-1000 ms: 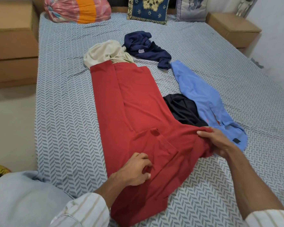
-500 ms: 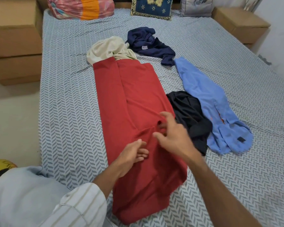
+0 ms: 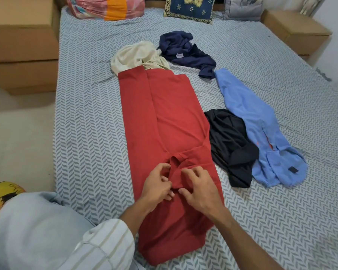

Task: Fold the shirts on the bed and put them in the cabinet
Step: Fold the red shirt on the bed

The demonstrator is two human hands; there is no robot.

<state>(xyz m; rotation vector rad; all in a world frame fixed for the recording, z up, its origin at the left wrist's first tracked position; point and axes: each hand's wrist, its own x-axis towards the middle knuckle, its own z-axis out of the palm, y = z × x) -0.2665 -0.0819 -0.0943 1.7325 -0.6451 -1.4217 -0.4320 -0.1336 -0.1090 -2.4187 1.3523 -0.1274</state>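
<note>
One head-worn view only, looking forward and steeply down from the foot end of the bed (image 3: 86, 114), close over the hands, wide enough to reach the pillows (image 3: 189, 8) at the far end.

Both hands — left (image 3: 158, 185), right (image 3: 198, 187) — pinch the red shirt (image 3: 164, 121) on the bed (image 3: 90, 117).

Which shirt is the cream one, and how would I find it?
Start at the bed and follow the long red shirt away from the hands. The cream shirt lies crumpled at its far end, partly under it. Beside it is a dark blue shirt, but this is the only pale one.
</note>
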